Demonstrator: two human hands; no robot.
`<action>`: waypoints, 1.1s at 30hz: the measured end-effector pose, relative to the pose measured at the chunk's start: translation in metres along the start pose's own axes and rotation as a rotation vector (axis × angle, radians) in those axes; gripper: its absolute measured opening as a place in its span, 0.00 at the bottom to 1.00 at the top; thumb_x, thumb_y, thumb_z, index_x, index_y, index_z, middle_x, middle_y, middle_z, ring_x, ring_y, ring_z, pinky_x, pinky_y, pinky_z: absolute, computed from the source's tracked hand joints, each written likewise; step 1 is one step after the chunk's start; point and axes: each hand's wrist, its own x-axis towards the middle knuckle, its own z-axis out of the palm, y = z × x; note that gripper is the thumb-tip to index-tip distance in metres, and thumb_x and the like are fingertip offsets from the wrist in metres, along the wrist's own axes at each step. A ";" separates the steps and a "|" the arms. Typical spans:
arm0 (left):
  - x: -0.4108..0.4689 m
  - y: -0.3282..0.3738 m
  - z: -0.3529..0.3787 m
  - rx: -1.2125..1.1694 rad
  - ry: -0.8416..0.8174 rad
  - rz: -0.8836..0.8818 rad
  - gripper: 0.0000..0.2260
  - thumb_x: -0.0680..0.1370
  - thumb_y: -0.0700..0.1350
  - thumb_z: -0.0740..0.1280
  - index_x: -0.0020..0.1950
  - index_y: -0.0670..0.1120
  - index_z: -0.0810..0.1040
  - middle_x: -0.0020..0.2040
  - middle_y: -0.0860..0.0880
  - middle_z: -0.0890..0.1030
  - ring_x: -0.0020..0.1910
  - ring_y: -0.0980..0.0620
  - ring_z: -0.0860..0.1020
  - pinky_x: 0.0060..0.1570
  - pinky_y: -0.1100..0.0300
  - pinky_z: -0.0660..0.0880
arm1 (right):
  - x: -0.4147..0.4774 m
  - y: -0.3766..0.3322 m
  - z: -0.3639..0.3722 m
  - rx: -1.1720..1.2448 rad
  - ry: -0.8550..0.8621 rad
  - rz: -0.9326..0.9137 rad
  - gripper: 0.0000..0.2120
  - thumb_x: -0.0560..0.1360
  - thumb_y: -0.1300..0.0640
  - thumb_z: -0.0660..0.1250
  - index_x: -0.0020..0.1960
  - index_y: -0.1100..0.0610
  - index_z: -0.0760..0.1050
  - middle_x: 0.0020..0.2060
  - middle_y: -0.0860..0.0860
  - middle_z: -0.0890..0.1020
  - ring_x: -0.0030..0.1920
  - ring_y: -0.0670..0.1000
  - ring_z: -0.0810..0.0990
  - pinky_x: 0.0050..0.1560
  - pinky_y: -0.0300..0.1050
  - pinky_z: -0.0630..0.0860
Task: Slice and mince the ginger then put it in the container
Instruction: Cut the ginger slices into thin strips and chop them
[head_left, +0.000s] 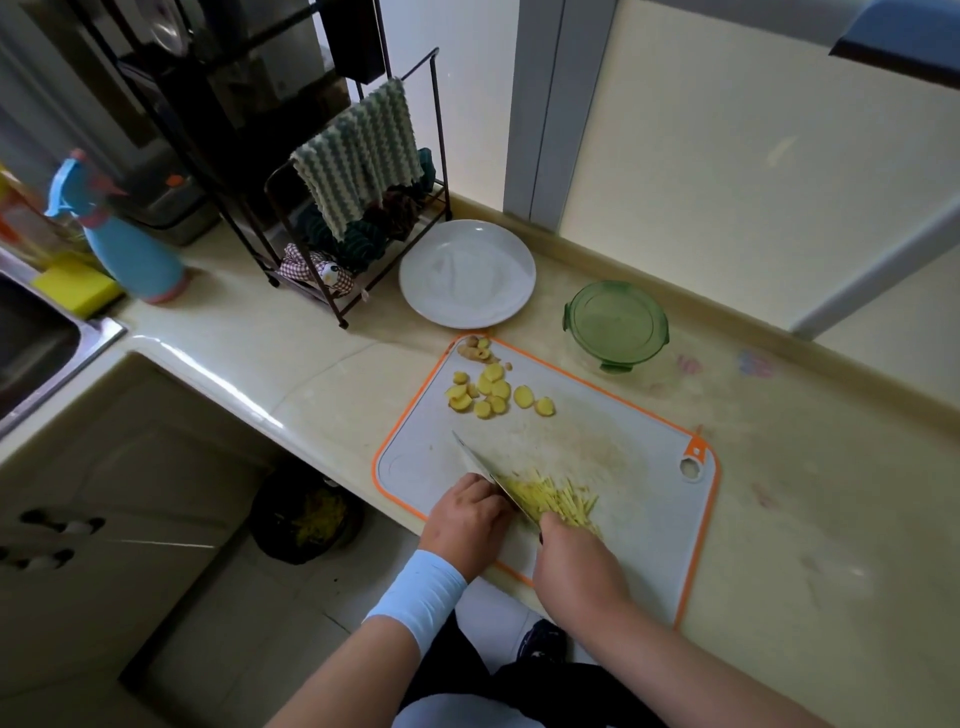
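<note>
Head view, looking down at a cream counter (779, 519). A white cutting board (623, 467) with an orange rim lies slantwise, its near edge along the counter's front edge.

The right hand (571, 558) is closed around the handle of a knife (485, 467). The blade runs diagonally across the board's near left part, tip pointing away. The left hand (467, 512) lies against the blade's left side with its fingers bent down. Whether it holds anything cannot be told.

Thin ginger strips (556, 496) are heaped just right of the blade. Round ginger slices (491, 392) lie near the board's far left edge, with an uncut ginger knob (475, 347) at the far corner.

The container (615, 325), clear with a green lid on it, stands on the counter just beyond the board's far edge. A white plate (467, 273) sits to its left. Bare counter stretches to the right of the board. A sink (47, 343) lies well to the left.
</note>
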 end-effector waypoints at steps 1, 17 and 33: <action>-0.001 -0.001 0.000 0.006 -0.004 -0.001 0.07 0.74 0.41 0.67 0.39 0.46 0.84 0.36 0.50 0.78 0.39 0.49 0.75 0.42 0.61 0.75 | 0.003 -0.004 -0.001 -0.001 -0.005 -0.003 0.07 0.77 0.62 0.57 0.53 0.54 0.68 0.49 0.55 0.81 0.49 0.58 0.80 0.38 0.45 0.67; -0.003 0.002 0.005 0.038 0.004 -0.047 0.05 0.72 0.39 0.70 0.38 0.45 0.83 0.36 0.49 0.78 0.38 0.48 0.75 0.41 0.59 0.75 | -0.008 0.006 -0.005 0.005 -0.017 0.005 0.05 0.78 0.61 0.57 0.52 0.54 0.67 0.48 0.55 0.80 0.49 0.58 0.80 0.37 0.46 0.66; -0.007 0.013 0.004 0.023 0.063 -0.092 0.07 0.76 0.39 0.67 0.39 0.45 0.82 0.39 0.49 0.79 0.40 0.48 0.75 0.41 0.60 0.75 | 0.022 -0.019 -0.011 0.065 -0.024 -0.001 0.06 0.78 0.60 0.57 0.54 0.56 0.69 0.51 0.55 0.80 0.53 0.58 0.80 0.40 0.45 0.68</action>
